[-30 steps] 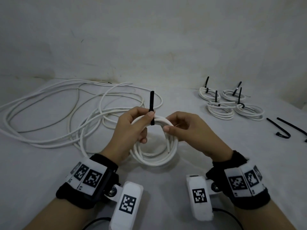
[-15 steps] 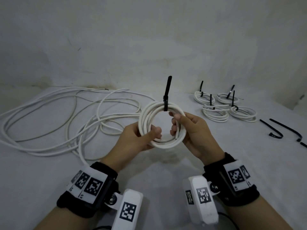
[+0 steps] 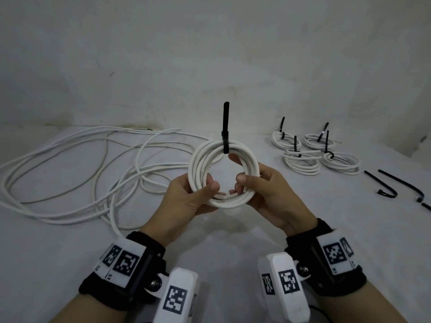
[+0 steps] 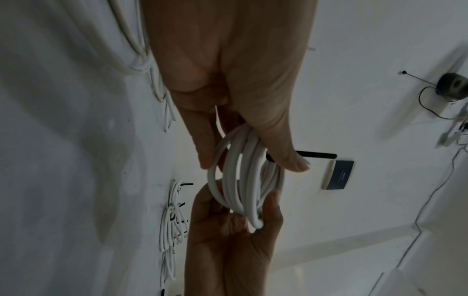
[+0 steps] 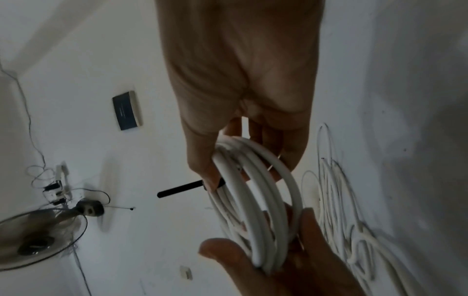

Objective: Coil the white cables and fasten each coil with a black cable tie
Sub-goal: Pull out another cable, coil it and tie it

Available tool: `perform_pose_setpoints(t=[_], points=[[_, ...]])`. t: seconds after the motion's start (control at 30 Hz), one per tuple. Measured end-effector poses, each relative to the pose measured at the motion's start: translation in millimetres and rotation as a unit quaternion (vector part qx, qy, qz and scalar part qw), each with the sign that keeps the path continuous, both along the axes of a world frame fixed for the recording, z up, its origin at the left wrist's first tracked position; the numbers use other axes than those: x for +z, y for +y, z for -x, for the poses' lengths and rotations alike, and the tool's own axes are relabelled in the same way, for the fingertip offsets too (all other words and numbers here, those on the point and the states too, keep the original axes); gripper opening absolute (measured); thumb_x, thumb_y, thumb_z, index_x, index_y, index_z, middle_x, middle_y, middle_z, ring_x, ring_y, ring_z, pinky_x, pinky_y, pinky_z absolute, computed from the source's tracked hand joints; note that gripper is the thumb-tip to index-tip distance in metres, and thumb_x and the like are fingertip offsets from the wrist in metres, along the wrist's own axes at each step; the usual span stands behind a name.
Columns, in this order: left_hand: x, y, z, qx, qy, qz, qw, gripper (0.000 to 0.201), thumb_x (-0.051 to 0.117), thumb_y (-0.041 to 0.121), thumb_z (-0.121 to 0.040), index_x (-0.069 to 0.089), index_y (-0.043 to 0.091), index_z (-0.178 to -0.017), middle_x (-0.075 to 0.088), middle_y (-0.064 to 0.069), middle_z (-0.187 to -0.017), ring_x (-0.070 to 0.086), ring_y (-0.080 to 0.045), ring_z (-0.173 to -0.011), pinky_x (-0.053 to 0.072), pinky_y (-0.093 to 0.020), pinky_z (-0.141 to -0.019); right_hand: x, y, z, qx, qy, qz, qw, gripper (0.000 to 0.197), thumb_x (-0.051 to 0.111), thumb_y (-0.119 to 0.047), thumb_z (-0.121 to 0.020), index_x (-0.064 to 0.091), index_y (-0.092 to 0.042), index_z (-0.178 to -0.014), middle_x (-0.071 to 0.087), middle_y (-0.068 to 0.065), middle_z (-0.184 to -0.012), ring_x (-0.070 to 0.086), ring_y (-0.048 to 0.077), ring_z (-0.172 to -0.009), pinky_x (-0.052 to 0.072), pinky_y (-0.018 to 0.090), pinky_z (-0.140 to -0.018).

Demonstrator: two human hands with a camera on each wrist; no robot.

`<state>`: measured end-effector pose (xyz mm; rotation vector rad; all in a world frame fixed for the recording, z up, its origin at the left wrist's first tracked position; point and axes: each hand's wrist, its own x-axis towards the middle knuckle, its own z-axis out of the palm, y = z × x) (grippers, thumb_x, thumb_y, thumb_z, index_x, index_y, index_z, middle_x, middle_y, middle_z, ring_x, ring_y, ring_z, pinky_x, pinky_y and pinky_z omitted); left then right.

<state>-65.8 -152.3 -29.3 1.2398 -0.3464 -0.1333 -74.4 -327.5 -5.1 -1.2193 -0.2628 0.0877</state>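
Observation:
A white cable coil (image 3: 203, 159) stands upright in the air between both hands, above the grey surface. A black cable tie (image 3: 225, 127) wraps its top, the tail pointing straight up. My left hand (image 3: 186, 194) grips the coil's lower left side, thumb inside the ring. My right hand (image 3: 261, 190) grips the lower right side, thumb inside too. From the left wrist the coil (image 4: 243, 180) shows edge-on with the tie's tail (image 4: 316, 155) sticking out to the right. The right wrist view has the coil (image 5: 255, 200) and the tail (image 5: 179, 189) pointing left.
A long loose white cable (image 3: 70, 171) sprawls over the left of the surface. Several tied coils (image 3: 312, 155) lie at the back right. Loose black ties (image 3: 382, 185) lie at the far right. A stained wall (image 3: 210, 54) rises behind.
Both hands have raised the coil from lying near the surface to upright, and shifted from its top by the tie to its lower sides. The tie's tail now points up.

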Motion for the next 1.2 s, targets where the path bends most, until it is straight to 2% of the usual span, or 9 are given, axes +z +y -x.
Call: perform_pose_setpoints(t=[0.1,0.3,0.43,0.73,0.8,0.87,0.93,1.07,1.2], points=[[0,2,0,-0.011,-0.012,0.007,1.000,0.060,0.087,0.058,-0.037,0.064,0.015,-0.072,0.068,-0.003,-0.069,0.070,-0.018,-0.075,0.056,-0.026,-0.064,-2,3,0,-0.007,0.013,-0.021,1.000,0.040,0.064,-0.006,-0.070,0.066,-0.013,-0.109,0.058,0.001,-0.059,0.058,0.012,-0.056,0.055,0.026,-0.069],[-2,1,1,-0.017,-0.058,-0.022,0.998,0.045,0.082,0.054,-0.055,0.062,0.017,-0.071,0.066,0.000,-0.069,0.069,-0.017,-0.079,0.054,-0.025,-0.067,-2,1,-1,-0.006,0.003,-0.020,1.000,0.031,0.065,-0.005,-0.069,0.067,-0.011,-0.100,0.062,0.004,-0.061,0.062,0.015,-0.061,0.056,0.027,-0.070],[1,2,1,-0.005,-0.085,-0.022,0.996,0.066,0.078,0.066,-0.051,0.055,0.009,-0.076,0.062,0.004,-0.065,0.068,-0.015,-0.075,0.055,-0.025,-0.066,2,-4,1,0.024,-0.029,0.028,0.999,0.027,0.062,0.002,-0.069,0.068,-0.011,-0.092,0.058,0.006,-0.065,0.063,0.019,-0.064,0.057,0.029,-0.069],[2,1,0,0.045,-0.090,-0.051,0.994,0.070,0.067,0.078,-0.051,0.055,0.011,-0.071,0.059,0.007,-0.060,0.065,-0.011,-0.065,0.054,-0.024,-0.064,5,-14,4,0.067,-0.032,0.132,0.989,0.032,0.056,0.004,-0.067,0.070,-0.012,-0.091,0.067,0.007,-0.073,0.066,0.017,-0.073,0.055,0.028,-0.065],[4,1,2,0.036,-0.081,-0.065,0.994,0.055,0.066,0.065,-0.064,0.055,0.011,-0.073,0.060,0.005,-0.061,0.064,-0.013,-0.065,0.054,-0.027,-0.065,5,-13,4,0.067,-0.030,0.123,0.990,0.034,0.059,0.005,-0.068,0.069,-0.011,-0.097,0.068,0.008,-0.071,0.068,0.018,-0.073,0.055,0.028,-0.066],[6,3,3,0.010,-0.096,-0.092,0.991,0.034,0.073,0.035,-0.071,0.052,0.009,-0.077,0.056,0.000,-0.065,0.059,-0.014,-0.066,0.052,-0.027,-0.066,4,-13,3,0.065,-0.030,0.098,0.993,0.036,0.061,0.005,-0.068,0.066,-0.009,-0.100,0.067,0.007,-0.069,0.069,0.019,-0.072,0.055,0.029,-0.066],[6,7,2,-0.029,-0.120,-0.130,0.984,0.038,0.083,0.010,-0.065,0.049,0.003,-0.081,0.053,-0.007,-0.072,0.057,-0.016,-0.071,0.052,-0.024,-0.067,4,-12,1,0.065,-0.024,0.068,0.995,0.038,0.059,0.006,-0.067,0.062,-0.009,-0.101,0.064,0.005,-0.067,0.069,0.019,-0.072,0.056,0.032,-0.064],[7,10,2,-0.036,-0.131,-0.156,0.978,0.045,0.084,0.001,-0.061,0.048,-0.006,-0.088,0.053,-0.011,-0.079,0.061,-0.022,-0.080,0.054,-0.026,-0.071,2,-9,1,0.099,-0.017,0.019,0.995,0.057,0.060,0.004,-0.052,0.055,-0.012,-0.106,0.054,0.002,-0.063,0.065,0.018,-0.076,0.053,0.032,-0.061],[8,6,4,-0.013,-0.136,-0.162,0.977,0.043,0.083,0.002,-0.062,0.048,0.000,-0.086,0.051,-0.009,-0.078,0.060,-0.013,-0.073,0.053,-0.023,-0.069,2,-8,1,0.105,-0.017,-0.002,0.994,0.056,0.058,-0.004,-0.054,0.053,-0.012,-0.110,0.050,0.001,-0.064,0.063,0.017,-0.080,0.051,0.033,-0.063]])
